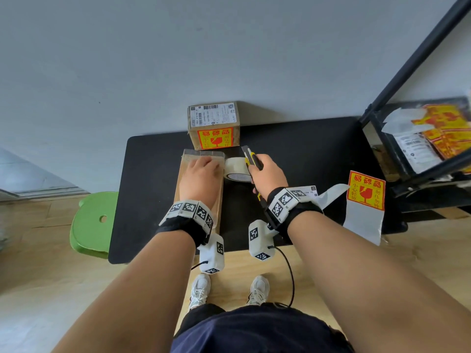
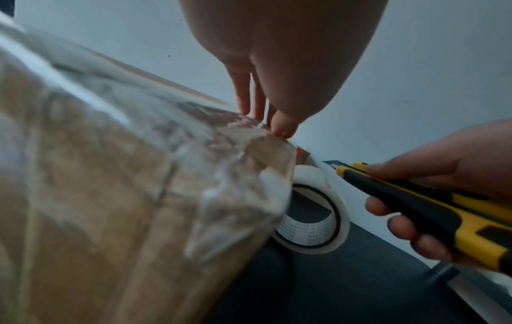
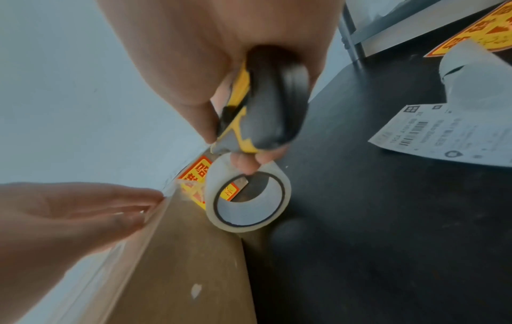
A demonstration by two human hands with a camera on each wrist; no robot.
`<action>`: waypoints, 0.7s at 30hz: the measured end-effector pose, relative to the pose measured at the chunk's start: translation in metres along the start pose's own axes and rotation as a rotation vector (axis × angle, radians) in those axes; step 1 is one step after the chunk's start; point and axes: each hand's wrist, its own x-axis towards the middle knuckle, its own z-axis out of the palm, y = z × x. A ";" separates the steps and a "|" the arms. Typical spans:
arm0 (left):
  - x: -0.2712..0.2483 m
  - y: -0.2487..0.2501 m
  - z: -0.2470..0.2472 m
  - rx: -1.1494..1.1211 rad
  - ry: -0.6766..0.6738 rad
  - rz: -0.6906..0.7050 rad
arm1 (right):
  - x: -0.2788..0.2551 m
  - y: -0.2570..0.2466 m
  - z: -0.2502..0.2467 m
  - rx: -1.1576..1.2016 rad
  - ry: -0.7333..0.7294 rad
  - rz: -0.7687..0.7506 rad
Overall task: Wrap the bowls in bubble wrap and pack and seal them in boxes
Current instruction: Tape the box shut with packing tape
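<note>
A brown cardboard box (image 1: 221, 200) (image 2: 83, 197) (image 3: 180, 263) lies on the black table (image 1: 305, 149), with clear tape across its top. My left hand (image 1: 201, 174) (image 2: 266, 109) (image 3: 69, 219) presses flat on the tape with straight fingers near the box's far end. A roll of clear tape (image 1: 238, 169) (image 2: 313, 219) (image 3: 249, 197) stands just right of the box. My right hand (image 1: 267, 171) (image 2: 443, 197) (image 3: 221, 76) grips a yellow and black utility knife (image 1: 252, 159) (image 2: 415, 203) (image 3: 263, 109), its blade out above the roll.
A sealed box (image 1: 214, 126) with a shipping label and a red-yellow fragile sticker stands at the table's far edge. A fragile sticker (image 1: 365, 189) and a shipping label (image 3: 449, 133) lie on the right. A black rack (image 1: 420, 138) holds more stickers. A green stool (image 1: 94, 222) stands left.
</note>
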 end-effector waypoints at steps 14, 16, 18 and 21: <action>-0.003 0.006 -0.009 0.016 -0.077 -0.075 | -0.009 -0.005 0.013 0.027 -0.261 0.068; -0.004 0.006 -0.009 0.019 -0.073 -0.080 | -0.008 -0.007 0.013 0.027 -0.269 0.072; -0.004 0.006 -0.009 0.018 -0.065 -0.080 | -0.008 -0.010 0.013 0.018 -0.277 0.080; -0.003 0.006 -0.009 0.011 -0.059 -0.084 | -0.008 -0.013 0.014 -0.007 -0.298 0.088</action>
